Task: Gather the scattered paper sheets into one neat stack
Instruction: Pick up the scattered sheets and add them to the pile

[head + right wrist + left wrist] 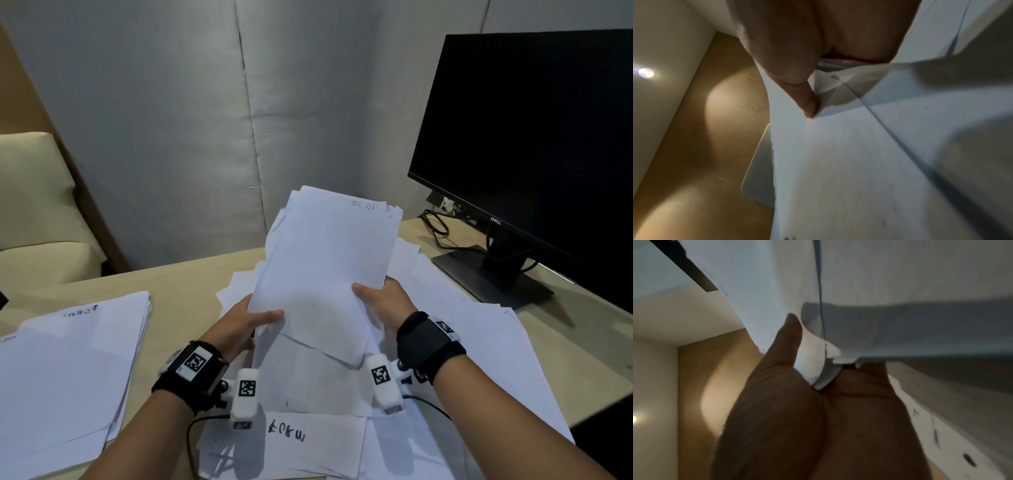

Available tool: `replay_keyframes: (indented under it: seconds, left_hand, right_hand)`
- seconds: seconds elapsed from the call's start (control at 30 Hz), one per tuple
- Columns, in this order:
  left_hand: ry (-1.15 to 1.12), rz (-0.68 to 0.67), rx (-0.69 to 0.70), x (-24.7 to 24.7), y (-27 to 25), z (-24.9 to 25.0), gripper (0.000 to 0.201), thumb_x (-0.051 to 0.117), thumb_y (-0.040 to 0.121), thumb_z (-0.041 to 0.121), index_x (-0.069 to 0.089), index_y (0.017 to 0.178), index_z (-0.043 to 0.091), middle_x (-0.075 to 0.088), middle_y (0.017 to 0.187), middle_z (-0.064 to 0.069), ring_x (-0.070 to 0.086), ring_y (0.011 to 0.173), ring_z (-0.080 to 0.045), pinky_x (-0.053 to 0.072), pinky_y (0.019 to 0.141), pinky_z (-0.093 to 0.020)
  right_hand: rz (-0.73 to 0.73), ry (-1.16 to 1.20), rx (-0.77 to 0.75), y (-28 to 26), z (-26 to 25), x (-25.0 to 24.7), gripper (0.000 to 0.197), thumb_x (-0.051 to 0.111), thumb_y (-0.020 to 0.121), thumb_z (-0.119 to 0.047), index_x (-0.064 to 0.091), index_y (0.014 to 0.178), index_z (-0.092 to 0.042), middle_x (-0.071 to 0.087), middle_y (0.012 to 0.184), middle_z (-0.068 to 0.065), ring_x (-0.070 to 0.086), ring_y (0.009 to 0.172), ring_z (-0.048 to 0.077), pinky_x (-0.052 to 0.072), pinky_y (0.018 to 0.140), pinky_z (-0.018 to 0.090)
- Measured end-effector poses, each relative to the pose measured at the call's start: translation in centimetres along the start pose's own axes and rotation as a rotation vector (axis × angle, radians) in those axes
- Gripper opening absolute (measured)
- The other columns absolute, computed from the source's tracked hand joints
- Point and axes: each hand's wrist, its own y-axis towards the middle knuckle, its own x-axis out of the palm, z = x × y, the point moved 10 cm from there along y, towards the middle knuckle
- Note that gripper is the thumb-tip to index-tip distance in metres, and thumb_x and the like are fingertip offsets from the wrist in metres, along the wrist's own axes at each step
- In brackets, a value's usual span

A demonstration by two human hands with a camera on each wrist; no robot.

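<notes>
With the left hand (250,320) and right hand (380,296) pinching the near edges of the lifted bundle of sheets (329,260), thumbs on top, above loose sheets (445,428) lying on the desk (191,274), tapping its uneven far edges level is looking wise.

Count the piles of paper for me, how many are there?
3. One bundle is held up by the left hand and right hand. One stack lies at the left. One loose spread covers the desk below; more may be hidden.
</notes>
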Motion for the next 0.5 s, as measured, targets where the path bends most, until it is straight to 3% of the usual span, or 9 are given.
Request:
replay_keyframes:
  seconds: [0.03, 0.13, 0.17, 0.3, 0.4, 0.5]
  left_hand:
    - [0.058, -0.022, -0.036, 0.0, -0.2, -0.4, 0.053, 0.080, 0.076, 0.020, 0.060, 0.125, 0.016, 0.073, 0.114, -0.011, 0.070, 0.103, -0.034, 0.057, 0.081, -0.043]
    - [0.181, -0.048, -0.128, -0.7, -0.5, -1.8, 0.050, 0.079, 0.076, 0.015, 0.059, 0.122, 0.013, 0.074, 0.106, -0.018, 0.069, 0.085, -0.034, 0.055, 0.071, -0.037]
    - [0.203, -0.040, -0.146, -1.0, -0.5, -2.1, 0.046, 0.078, 0.080, 0.010, 0.058, 0.121, 0.012, 0.073, 0.105, -0.022, 0.067, 0.080, -0.032, 0.054, 0.067, -0.034]
    - [0.289, 0.022, -0.124, -2.6, -0.3, -1.8, 0.037, 0.077, 0.083, 0.011, 0.059, 0.116, 0.013, 0.072, 0.096, -0.026, 0.062, 0.075, -0.031, 0.048, 0.067, -0.035]
    - [0.327, 0.083, -0.112, -4.0, -0.1, -1.4, 0.029, 0.074, 0.086, 0.008, 0.062, 0.112, 0.013, 0.074, 0.093, -0.021, 0.071, 0.076, -0.032, 0.055, 0.068, -0.034]
    - [0.434, 0.162, -0.096, -5.5, -0.2, -0.9, 0.011, 0.072, 0.087, 0.005, 0.068, 0.097, 0.006, 0.074, 0.086, -0.016, 0.069, 0.071, -0.030, 0.051, 0.067, -0.031]
  right_hand:
    - [0.026, 0.011, 0.001, 0.0, 0.0, -0.4, 0.028, 0.065, 0.092, -0.007, 0.062, 0.120, -0.009, 0.070, 0.116, 0.006, 0.066, 0.109, 0.025, 0.052, 0.094, 0.033]
    - [0.079, 0.060, 0.011, 0.1, 0.0, -1.7, 0.024, 0.062, 0.094, -0.003, 0.060, 0.118, -0.008, 0.068, 0.106, 0.001, 0.065, 0.093, 0.014, 0.051, 0.065, 0.011]
    - [0.073, 0.064, 0.019, 0.1, 0.1, -1.9, 0.024, 0.062, 0.094, -0.004, 0.059, 0.118, -0.007, 0.068, 0.107, 0.001, 0.065, 0.091, 0.012, 0.050, 0.064, 0.011]
    - [0.072, -0.027, 0.064, 0.6, 1.1, -2.9, 0.040, 0.070, 0.090, -0.016, 0.055, 0.124, -0.001, 0.065, 0.119, 0.007, 0.062, 0.109, 0.026, 0.050, 0.086, 0.031]
    - [0.092, -0.045, 0.040, 0.8, 1.2, -3.7, 0.041, 0.072, 0.089, -0.017, 0.058, 0.124, -0.003, 0.067, 0.121, 0.007, 0.062, 0.115, 0.027, 0.046, 0.104, 0.039]
    - [0.108, -0.074, 0.027, 1.2, 1.5, -4.6, 0.046, 0.075, 0.085, -0.022, 0.059, 0.125, -0.005, 0.067, 0.121, 0.005, 0.062, 0.115, 0.026, 0.044, 0.108, 0.044]
